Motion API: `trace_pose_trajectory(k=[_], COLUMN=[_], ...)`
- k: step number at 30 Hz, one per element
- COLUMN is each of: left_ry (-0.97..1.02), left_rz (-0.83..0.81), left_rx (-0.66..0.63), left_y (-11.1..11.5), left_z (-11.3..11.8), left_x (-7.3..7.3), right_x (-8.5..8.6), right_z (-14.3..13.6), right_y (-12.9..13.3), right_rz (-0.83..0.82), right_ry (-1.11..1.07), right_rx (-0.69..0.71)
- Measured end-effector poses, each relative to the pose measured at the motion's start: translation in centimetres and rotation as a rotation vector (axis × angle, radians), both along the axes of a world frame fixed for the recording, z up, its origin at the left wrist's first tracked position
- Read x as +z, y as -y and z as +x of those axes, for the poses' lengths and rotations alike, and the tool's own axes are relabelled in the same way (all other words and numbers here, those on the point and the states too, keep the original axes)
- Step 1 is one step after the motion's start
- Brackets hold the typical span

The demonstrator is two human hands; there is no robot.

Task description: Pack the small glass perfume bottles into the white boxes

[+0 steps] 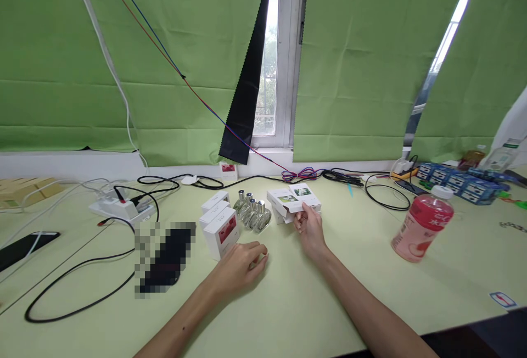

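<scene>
My right hand (310, 231) has its fingers curled at the near edge of a white box (284, 199) with a white-flower picture, whose flap stands out. Another white flower-print box (305, 192) is right beside it; part of both is behind my fingers. My left hand (242, 263) rests on the table with nothing in it, its fingers loosely bent and the thumb apart. Just beyond it stand several white boxes (222, 233), the front one with a red picture. Several clear glass bottles (257, 218) with silver caps are grouped between these boxes and my right hand.
A pink drink bottle (422, 225) stands on the table (354, 292) at right, with blue boxes (465, 182) behind it. Black cables (206, 182) run along the wall. At left are a power strip (121, 207), a phone (28, 248) and a pixelated dark object (167, 259).
</scene>
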State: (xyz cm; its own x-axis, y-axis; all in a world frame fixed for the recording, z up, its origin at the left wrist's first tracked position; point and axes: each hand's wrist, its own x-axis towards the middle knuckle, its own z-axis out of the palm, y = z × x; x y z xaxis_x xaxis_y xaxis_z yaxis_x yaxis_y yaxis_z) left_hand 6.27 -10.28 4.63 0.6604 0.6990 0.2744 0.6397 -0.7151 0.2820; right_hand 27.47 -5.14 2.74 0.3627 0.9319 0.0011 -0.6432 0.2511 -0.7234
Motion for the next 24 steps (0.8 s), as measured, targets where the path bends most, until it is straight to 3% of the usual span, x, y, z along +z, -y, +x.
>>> trace_pose_trajectory(k=[13, 24], left_ry=[-0.036, -0.042], left_rz=[-0.033, -0.046], left_rx=[0.014, 0.017], left_y=[0.09, 0.07], left_z=[-0.02, 0.22], left_x=[0.04, 0.17], right_x=[-0.38, -0.06], right_z=[-0.16, -0.29], right_y=[0.11, 0.54], right_rz=[-0.045, -0.119], right_ry=[0.071, 0.190], right_rx=[0.009, 0.163])
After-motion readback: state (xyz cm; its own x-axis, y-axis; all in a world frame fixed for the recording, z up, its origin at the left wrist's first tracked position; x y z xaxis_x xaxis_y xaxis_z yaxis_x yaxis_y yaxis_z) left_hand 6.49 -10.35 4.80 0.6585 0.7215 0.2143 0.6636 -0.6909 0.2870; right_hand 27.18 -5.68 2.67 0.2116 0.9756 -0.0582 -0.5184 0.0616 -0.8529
